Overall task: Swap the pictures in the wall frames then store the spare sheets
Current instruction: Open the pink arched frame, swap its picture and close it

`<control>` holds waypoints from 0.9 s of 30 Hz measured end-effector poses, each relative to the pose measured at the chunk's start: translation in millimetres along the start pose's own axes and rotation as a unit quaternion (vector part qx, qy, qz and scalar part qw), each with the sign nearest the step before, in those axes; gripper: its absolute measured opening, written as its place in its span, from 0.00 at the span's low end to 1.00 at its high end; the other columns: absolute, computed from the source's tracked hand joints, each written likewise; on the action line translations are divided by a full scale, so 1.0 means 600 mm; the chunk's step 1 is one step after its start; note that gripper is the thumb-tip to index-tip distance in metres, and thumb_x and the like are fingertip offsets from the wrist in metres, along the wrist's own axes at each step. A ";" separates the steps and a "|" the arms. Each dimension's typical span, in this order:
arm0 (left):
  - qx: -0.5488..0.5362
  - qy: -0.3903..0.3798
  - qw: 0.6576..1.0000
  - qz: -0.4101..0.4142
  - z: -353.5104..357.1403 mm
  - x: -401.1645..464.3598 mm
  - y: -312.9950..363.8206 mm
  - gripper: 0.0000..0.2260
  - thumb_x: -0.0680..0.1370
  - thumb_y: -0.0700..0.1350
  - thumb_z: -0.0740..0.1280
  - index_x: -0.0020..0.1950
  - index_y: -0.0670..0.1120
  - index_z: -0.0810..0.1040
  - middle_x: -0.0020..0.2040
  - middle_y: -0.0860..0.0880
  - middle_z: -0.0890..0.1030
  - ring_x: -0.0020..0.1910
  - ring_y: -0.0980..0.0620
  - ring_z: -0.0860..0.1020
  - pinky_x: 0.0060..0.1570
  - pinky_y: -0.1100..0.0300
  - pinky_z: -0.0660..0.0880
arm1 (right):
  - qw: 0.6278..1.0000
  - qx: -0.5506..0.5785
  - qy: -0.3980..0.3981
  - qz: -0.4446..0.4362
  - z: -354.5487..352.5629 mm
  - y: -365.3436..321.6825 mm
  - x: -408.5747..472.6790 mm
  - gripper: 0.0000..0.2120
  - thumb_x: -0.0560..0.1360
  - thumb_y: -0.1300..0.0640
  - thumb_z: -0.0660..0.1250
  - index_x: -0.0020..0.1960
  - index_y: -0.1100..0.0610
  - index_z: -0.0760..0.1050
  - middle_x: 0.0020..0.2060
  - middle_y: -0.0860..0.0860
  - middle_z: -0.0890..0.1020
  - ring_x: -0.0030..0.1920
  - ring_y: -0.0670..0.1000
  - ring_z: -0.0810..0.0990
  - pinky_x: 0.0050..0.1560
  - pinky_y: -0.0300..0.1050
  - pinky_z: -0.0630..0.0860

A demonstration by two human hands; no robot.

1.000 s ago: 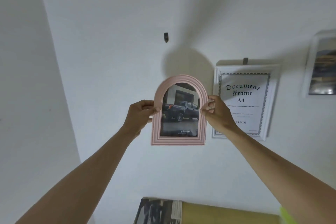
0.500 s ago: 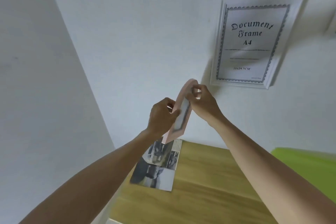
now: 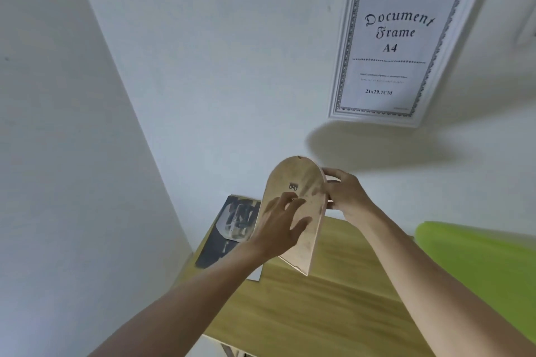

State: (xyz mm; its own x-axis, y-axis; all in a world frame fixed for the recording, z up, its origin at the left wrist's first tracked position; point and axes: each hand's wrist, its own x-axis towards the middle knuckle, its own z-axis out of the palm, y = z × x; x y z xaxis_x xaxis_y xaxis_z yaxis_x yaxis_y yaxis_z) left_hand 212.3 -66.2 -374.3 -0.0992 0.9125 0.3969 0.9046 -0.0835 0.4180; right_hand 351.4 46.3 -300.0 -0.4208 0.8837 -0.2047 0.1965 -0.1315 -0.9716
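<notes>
The pink arched frame [image 3: 301, 182] is off the wall and turned so its pale brown back, with a small metal hanger, faces me. My right hand [image 3: 346, 193] grips its right edge. My left hand [image 3: 280, 223] lies across the back, its fingers spread on the board. The frame's picture side is hidden. A white A4 document frame [image 3: 406, 46] hangs on the wall at upper right. Spare printed sheets [image 3: 229, 229] with dark photos lie on the wooden table [image 3: 319, 313] below the frame.
White walls meet in a corner at the left. A bright green surface [image 3: 478, 264] lies at the table's right side. A sliver of another frame [image 3: 529, 29] shows at the right edge. More paper [image 3: 229, 349] peeks out at the table's front edge.
The arched frame was lifted off the wall, brought down over the table and flipped from picture side to back side. My left hand shifted from the edge onto the back.
</notes>
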 end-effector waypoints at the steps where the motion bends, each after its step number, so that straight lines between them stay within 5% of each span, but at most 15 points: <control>1: -0.004 -0.008 1.000 -0.026 -0.002 -0.002 -0.008 0.21 0.80 0.56 0.61 0.69 0.45 0.71 0.67 0.46 0.70 0.60 0.43 0.74 0.58 0.47 0.74 | 1.000 0.004 -0.010 0.005 -0.010 0.008 -0.001 0.18 0.75 0.69 0.63 0.58 0.53 0.79 0.46 0.60 0.86 0.38 0.56 0.84 0.47 0.57 0.84; 8: -0.066 -0.094 0.956 -0.269 -0.028 0.008 -0.081 0.34 0.79 0.51 0.65 0.79 0.45 0.52 0.73 0.42 0.64 0.73 0.43 0.62 0.70 0.49 0.63 | 0.998 0.026 -0.055 0.024 -0.053 0.062 0.004 0.20 0.76 0.70 0.65 0.62 0.51 0.80 0.47 0.56 0.86 0.45 0.55 0.84 0.46 0.52 0.81; 10: -0.107 -0.114 0.945 -0.286 -0.036 0.007 -0.096 0.34 0.79 0.48 0.66 0.80 0.47 0.51 0.63 0.44 0.74 0.66 0.48 0.70 0.63 0.54 0.67 | 0.997 0.038 -0.064 0.028 -0.058 0.077 0.008 0.20 0.77 0.69 0.65 0.62 0.50 0.80 0.49 0.57 0.85 0.46 0.56 0.84 0.46 0.51 0.81; 13: -0.197 -0.132 0.930 -0.282 -0.041 0.001 -0.116 0.29 0.78 0.41 0.67 0.77 0.54 0.62 0.40 0.45 0.75 0.39 0.52 0.73 0.43 0.56 0.70 | 0.995 0.060 -0.068 0.034 -0.058 0.095 0.012 0.19 0.78 0.69 0.64 0.62 0.50 0.80 0.49 0.57 0.85 0.47 0.56 0.84 0.45 0.50 0.80; 16: -0.249 -0.114 0.925 -0.265 -0.037 -0.008 -0.133 0.25 0.75 0.36 0.69 0.66 0.61 0.74 0.40 0.40 0.78 0.37 0.50 0.76 0.38 0.58 0.74 | 0.996 0.067 -0.044 0.039 -0.050 0.114 0.021 0.20 0.78 0.68 0.64 0.65 0.51 0.78 0.47 0.55 0.85 0.47 0.55 0.84 0.45 0.50 0.80; 19: -0.329 -0.096 0.895 -0.286 -0.037 -0.015 -0.135 0.27 0.74 0.30 0.69 0.59 0.62 0.76 0.35 0.48 0.83 0.36 0.54 0.82 0.35 0.67 0.76 | 0.998 -0.059 0.006 -0.007 -0.036 0.128 0.030 0.23 0.78 0.63 0.64 0.69 0.44 0.73 0.52 0.48 0.84 0.53 0.50 0.82 0.50 0.48 0.80; 23: -0.342 -0.105 0.880 -0.311 -0.034 -0.020 -0.153 0.23 0.73 0.31 0.70 0.63 0.51 0.78 0.37 0.48 0.84 0.39 0.53 0.84 0.37 0.63 0.77 | 0.963 -0.249 0.014 -0.100 -0.005 0.140 0.031 0.26 0.80 0.59 0.63 0.73 0.39 0.63 0.62 0.44 0.74 0.61 0.46 0.73 0.55 0.42 0.72; 27: -0.311 -0.120 0.883 -0.329 -0.030 -0.030 -0.167 0.17 0.73 0.34 0.72 0.59 0.47 0.77 0.41 0.46 0.80 0.40 0.51 0.82 0.34 0.63 0.76 | 0.917 -0.377 0.006 -0.129 0.032 0.149 0.041 0.22 0.81 0.54 0.61 0.70 0.34 0.61 0.60 0.49 0.72 0.43 0.47 0.79 0.48 0.46 0.77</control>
State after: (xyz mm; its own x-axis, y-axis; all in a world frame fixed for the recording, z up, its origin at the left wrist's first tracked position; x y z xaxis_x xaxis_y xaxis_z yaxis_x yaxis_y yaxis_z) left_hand 115.9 -81.6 -409.1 -0.3602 0.8977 -0.2538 0.2733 0.3617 0.8913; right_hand 341.3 47.8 -394.3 -0.5297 0.8478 0.0257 0.6509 0.4257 -0.6286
